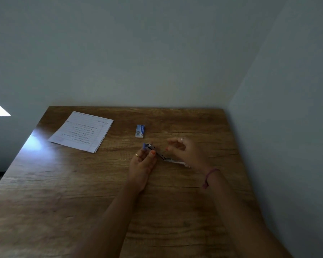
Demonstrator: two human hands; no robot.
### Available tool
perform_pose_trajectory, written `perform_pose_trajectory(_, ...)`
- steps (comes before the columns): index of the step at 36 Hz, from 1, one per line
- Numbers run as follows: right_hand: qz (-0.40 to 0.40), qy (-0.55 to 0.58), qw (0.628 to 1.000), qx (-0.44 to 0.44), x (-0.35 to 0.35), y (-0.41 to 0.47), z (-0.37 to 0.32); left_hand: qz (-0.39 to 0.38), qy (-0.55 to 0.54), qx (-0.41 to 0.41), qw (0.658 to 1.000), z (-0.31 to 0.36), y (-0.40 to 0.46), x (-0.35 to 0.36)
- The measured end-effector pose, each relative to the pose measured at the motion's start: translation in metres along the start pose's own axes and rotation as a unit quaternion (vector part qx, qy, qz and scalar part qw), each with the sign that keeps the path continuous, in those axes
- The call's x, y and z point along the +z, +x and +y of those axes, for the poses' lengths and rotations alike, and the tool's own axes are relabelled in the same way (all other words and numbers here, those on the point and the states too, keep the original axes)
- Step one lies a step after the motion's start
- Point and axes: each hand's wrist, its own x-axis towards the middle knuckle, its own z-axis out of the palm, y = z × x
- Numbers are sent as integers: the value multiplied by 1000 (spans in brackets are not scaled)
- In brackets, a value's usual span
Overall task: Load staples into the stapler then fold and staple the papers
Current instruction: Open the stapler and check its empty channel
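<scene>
1. We hold the stapler (158, 153) with our left hand (142, 164), thumb and fingers curled round its blue end. It is swung open: one metal arm runs from that grip down to the hinge, and the other lies flat on the table (101, 183), passing under our right hand (186, 153).

2. Our right hand hovers just beyond and to the right of the hinge with its fingers loosely curled and the fingertips drawn close. Whether they pinch a strip of staples we cannot tell; the hand is blurred and anything between the fingers is too small to see.

3. The staple box (139, 130) lies on the table just beyond our left hand, apart from both hands. We cannot tell whether it is open.

4. The papers (82, 131) lie flat and unfolded, well off to the left of our left hand and further away, a small stack of lined, handwritten sheets that neither hand touches.

5. We judge that we are early in the task, at the loading step: the stapler is opened, but the pictures do not show staples seated in its channel.

6. Left to do, as far as we can see: seat the staples, close the stapler, fetch the papers, fold them and staple them.
</scene>
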Motion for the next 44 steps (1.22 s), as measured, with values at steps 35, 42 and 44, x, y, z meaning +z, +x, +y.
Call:
perform_pose_trajectory(35,-8,-209,966,-151,23,3,-45,-90,16,5,996,4,-7,-2)
perform_pose_trajectory(42,28,-234,959,-155,32,-1,-41,-42,34,14,998,-3,-10,-3)
perform_pose_trajectory(44,22,-239,958,-159,34,-2,-42,-32,46,22,998,-6,-12,-5)
